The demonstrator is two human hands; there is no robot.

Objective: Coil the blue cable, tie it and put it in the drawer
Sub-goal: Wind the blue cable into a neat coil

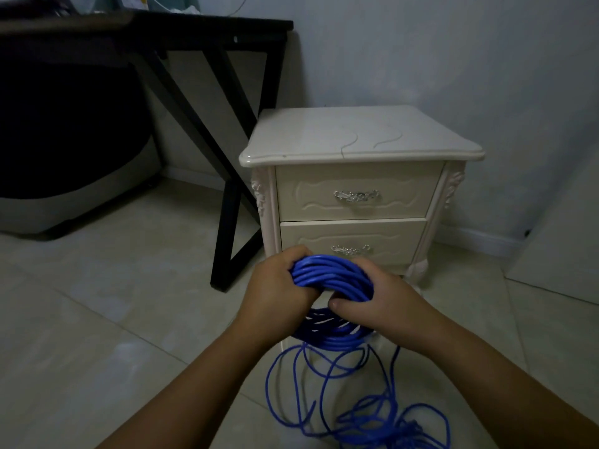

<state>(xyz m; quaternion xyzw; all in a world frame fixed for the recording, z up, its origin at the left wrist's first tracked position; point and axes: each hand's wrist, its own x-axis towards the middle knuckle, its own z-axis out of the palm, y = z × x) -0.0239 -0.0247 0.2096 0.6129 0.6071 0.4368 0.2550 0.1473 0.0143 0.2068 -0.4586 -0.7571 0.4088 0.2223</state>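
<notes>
A thick coil of blue cable (330,275) hangs in the air in front of a cream nightstand (356,137). My left hand (275,286) grips the coil's upper left side, fingers curled over the strands. My right hand (379,298) grips its right side, thumb underneath. The lower half of the coil sags behind my wrists. Loose loops of the same cable (366,413) trail down and lie tangled on the floor. The nightstand's upper drawer (356,194) and lower drawer (351,243) are both closed, each with a silver handle.
A black desk with slanted legs (227,176) stands left of the nightstand, with a dark chair (64,150) beneath it. Pale floor tiles (97,319) spread around. A white panel (564,241) leans at the right wall.
</notes>
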